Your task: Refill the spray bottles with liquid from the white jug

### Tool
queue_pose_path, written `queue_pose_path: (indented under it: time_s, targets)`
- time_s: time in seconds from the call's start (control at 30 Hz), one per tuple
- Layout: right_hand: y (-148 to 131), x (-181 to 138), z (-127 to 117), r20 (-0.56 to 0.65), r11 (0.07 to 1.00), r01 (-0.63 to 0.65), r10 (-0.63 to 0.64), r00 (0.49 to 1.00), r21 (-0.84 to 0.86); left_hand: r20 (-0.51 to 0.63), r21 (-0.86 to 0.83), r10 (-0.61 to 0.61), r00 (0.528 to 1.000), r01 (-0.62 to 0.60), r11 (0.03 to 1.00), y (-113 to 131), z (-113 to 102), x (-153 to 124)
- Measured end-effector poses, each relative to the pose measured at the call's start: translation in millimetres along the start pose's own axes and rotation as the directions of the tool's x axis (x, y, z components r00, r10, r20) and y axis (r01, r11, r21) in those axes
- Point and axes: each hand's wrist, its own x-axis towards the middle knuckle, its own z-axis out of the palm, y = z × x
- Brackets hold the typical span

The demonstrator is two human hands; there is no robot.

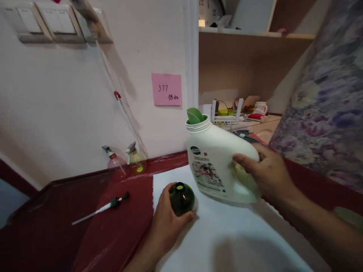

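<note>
My left hand (168, 223) is wrapped round a small round dark green bottle (183, 202), which stands uncapped on the white sheet. With my right hand (268, 170) I grip the handle of a large pale green detergent jug (210, 162). The jug is held up to the right of the bottle, slightly tilted, and its uncapped mouth with a green pouring spout (195, 116) points up and left. Mouth and bottle are apart, and no liquid shows between them. A pump head (115, 203) with a long white tube lies on the dark red tabletop to the left.
Two small spray bottles, one pink (115, 162) and one yellow (137, 160), stand against the wall. A white sheet (227, 234) covers part of the red table (121, 230). Behind the jug are shelves with a white router (227, 115); a floral curtain (323, 102) hangs at right.
</note>
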Motion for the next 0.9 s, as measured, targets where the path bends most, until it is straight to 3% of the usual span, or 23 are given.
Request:
queue_pose_path:
  time_s: [0.13,0.37,0.6,0.8,0.83,0.9]
  targets:
    - [16,0,40,-0.014,0.979,-0.100,0.104,0.994,0.176,-0.018,0.012,-0.016,1.000,0.016,1.000,-1,1,1]
    - [48,-6,82,-0.016,0.963,-0.131,0.139,0.990,0.235,-0.028,0.009,-0.049,0.998,0.049,0.999,3,1,3]
    - [61,-5,81,0.086,0.975,-0.076,0.059,0.995,0.210,-0.034,-0.010,-0.058,0.998,0.058,0.998,7,2,2]
    - [36,-24,62,-0.125,0.975,0.129,-0.108,0.986,0.180,-0.041,-0.093,-0.072,0.997,0.068,0.993,10,2,0]
    - [29,-32,62,-0.114,0.967,0.160,-0.139,0.984,0.199,-0.028,-0.106,-0.074,0.997,0.071,0.992,9,1,0]
    - [17,-53,65,0.028,0.945,0.195,-0.209,0.977,0.261,0.001,-0.114,-0.073,0.997,0.073,0.991,8,-1,0]
